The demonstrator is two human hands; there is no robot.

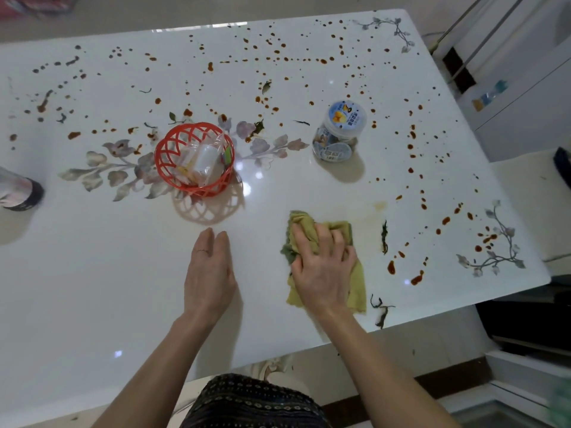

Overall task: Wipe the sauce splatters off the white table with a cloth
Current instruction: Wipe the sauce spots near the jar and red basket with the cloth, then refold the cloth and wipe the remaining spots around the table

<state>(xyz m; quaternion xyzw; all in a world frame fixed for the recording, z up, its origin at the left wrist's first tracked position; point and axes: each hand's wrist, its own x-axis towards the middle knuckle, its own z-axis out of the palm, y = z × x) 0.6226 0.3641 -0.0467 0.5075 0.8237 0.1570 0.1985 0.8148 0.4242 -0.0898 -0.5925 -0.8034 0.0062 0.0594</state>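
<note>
The white table (92,273) has flower prints and is dotted with red-brown sauce splatters (414,134) across its far half and right side. A yellow-green cloth (357,288) lies bunched on the near right part of the table. My right hand (321,267) presses down on it with fingers partly curled into the fabric. My left hand (210,273) rests flat on the bare table to the left of the cloth, fingers straight and together. A faint yellowish smear (380,206) shows just beyond the cloth. Dark leafy scraps (384,236) lie to its right.
A red plastic basket (194,159) holding small containers stands in the middle. A clear jar with a printed lid (340,131) stands to its right. A dark-based object (21,193) sits at the left edge. The table's right corner (547,279) borders white cabinets.
</note>
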